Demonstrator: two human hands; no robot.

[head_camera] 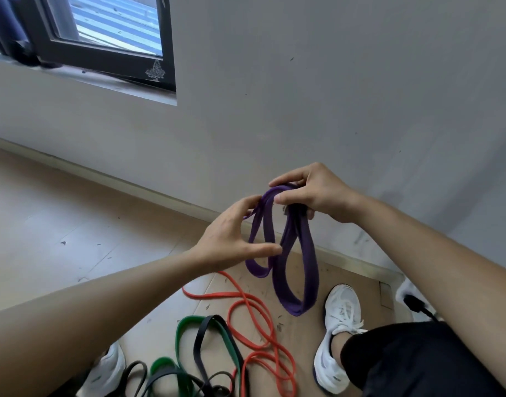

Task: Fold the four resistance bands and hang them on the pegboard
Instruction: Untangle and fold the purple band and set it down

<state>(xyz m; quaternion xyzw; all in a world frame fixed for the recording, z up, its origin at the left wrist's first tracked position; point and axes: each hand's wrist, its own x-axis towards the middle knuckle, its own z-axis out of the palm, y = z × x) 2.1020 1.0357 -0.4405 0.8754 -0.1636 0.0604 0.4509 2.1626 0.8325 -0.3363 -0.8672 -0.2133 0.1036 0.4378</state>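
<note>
Counting four resistance bands: one purple band (286,253) held in the air in front of the wall (332,96), folded into several hanging loops; one orange band (254,319), one green band (188,333) and one black band (201,339) lying tangled together on the floor (59,219). Two white shoes (336,336) stand beside the floor pile. Right hand (312,193): fingers curled closed round the gathered top of the purple band. Left hand (231,233): partly open, fingertips pinching one strand near the top, thumb stretched out against a lower loop. One dark-framed window (102,38) at upper left.
</note>
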